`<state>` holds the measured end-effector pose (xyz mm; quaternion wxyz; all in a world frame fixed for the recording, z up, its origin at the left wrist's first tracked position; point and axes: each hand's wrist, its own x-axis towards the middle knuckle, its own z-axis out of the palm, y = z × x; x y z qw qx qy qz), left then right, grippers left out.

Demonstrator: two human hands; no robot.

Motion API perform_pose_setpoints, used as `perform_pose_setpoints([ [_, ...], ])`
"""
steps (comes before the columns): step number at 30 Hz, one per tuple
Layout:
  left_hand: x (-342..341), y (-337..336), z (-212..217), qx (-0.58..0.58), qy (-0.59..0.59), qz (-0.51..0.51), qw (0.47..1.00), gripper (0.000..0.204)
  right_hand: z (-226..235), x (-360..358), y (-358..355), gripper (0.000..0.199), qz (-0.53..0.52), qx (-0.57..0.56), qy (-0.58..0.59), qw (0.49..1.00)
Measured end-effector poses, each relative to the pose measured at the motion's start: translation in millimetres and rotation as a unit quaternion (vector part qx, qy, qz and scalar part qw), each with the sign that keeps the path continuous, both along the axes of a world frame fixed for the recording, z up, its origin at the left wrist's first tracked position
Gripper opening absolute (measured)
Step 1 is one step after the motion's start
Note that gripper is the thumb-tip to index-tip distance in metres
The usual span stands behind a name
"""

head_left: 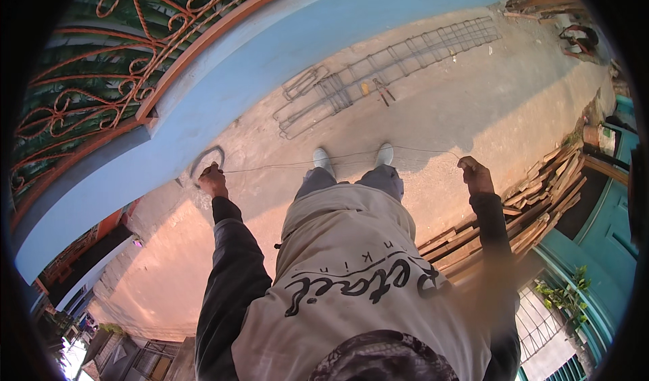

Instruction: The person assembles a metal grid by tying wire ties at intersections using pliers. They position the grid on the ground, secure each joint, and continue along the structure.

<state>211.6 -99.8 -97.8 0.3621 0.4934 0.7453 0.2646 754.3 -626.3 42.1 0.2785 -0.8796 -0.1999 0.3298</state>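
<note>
Wire point(270, 167) is stretching sideways over the ground point(433, 198)
Left hand point(213, 180) is gripping it beside a dark coil point(197, 159); right hand point(475, 173) is pinching it.

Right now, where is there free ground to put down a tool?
Bare ground lies between the metal frame and the right hand; another patch lies left of the left sleeve. Crowded: the wood pile, the pliers by the frame, and the wire coil at the left hand.

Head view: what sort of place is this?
Likely an outdoor lane or yard doubling as a work area: a steel rebar frame lies on the ground near a blue wall, with wooden planks piled opposite.
</note>
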Motion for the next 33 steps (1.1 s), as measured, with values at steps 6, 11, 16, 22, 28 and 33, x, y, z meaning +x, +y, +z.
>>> perform_pose_setpoints([
  [6, 82, -94, -9, -0.089, -0.123, -0.001, 0.988, 0.022, 34, 45, 112, 0.022, -0.508, 0.422, 0.177, 0.730],
  [11, 176, -194, -15, -0.187, -0.195, 0.081, 0.959, 0.019, -7, 193, 68, 0.025, -0.239, 0.663, 0.341, 0.622],
  [16, 226, -202, 14, -0.109, -0.230, 0.129, 0.958, 0.018, 18, 238, 103, 0.016, -0.031, 0.247, -0.123, 0.961],
  [22, 217, -151, 61, -0.022, -0.259, 0.141, 0.955, 0.017, 33, 196, 73, 0.016, 0.560, 0.009, -0.113, 0.821],
  [28, 247, -150, 61, -0.018, -0.260, 0.141, 0.955, 0.015, -15, 223, 75, 0.018, 0.194, -0.010, 0.243, 0.950],
  [33, 285, -213, 16, -0.127, -0.264, 0.109, 0.950, 0.016, -30, 218, 116, 0.026, -0.213, 0.291, 0.237, 0.902],
])
